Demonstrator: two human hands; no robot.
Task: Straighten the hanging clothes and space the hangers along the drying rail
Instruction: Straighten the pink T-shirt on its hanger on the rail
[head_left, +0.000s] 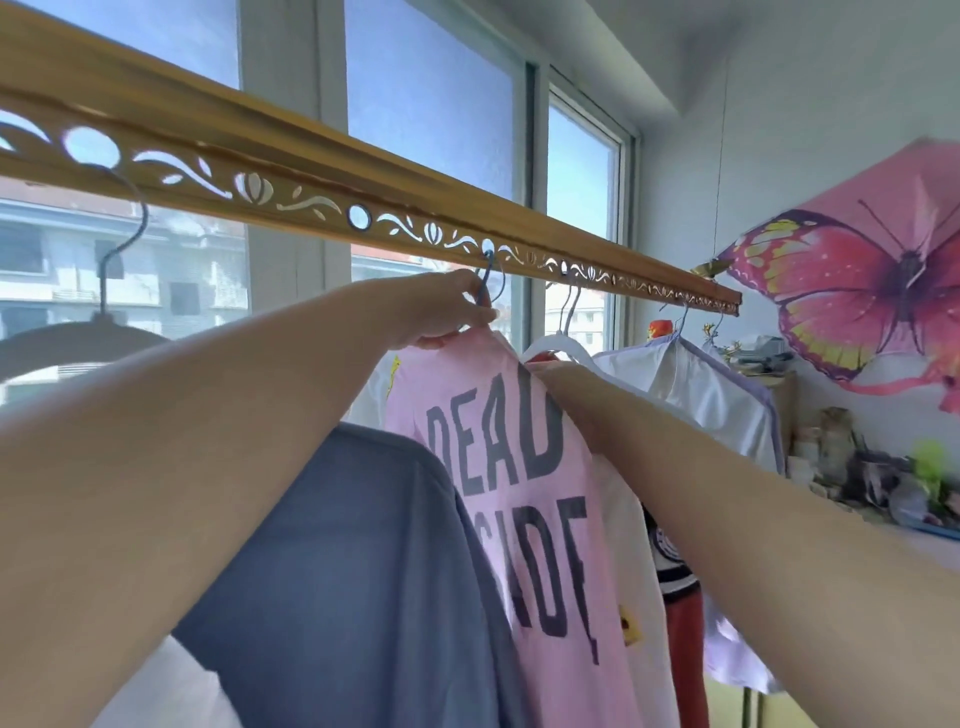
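Observation:
A gold drying rail with round holes runs from upper left down to the right. A pink T-shirt with dark letters hangs from a blue hanger hook in one hole. My left hand pinches that hook just under the rail. My right hand lies on the pink shirt's right shoulder, its fingers mostly hidden behind the cloth. A blue-grey T-shirt hangs nearest me on the left. Behind are a white hanger and a white garment with lilac trim.
A dark empty hanger hangs at the far left of the rail. A pink butterfly umbrella hangs on the right wall above a cluttered shelf. Windows stand behind the rail. A red and black garment hangs low behind the pink shirt.

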